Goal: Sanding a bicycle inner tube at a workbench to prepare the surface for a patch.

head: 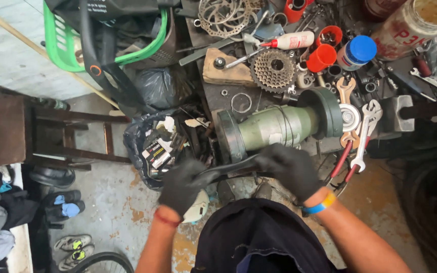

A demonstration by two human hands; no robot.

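Both gloved hands, left hand (182, 185) and right hand (290, 169), grip a black strip (231, 168).

Single head camera, looking steeply down, close over cluttered workbench (218, 96) edge and floor (112, 212).

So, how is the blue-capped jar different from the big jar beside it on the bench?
The blue-capped jar is small and closed with a blue lid, while the big jar is much larger and open, with a brownish mass showing at its mouth. The small one has a pale label; the big one has red lettering. Both lie tilted among the tools on the cluttered bench.
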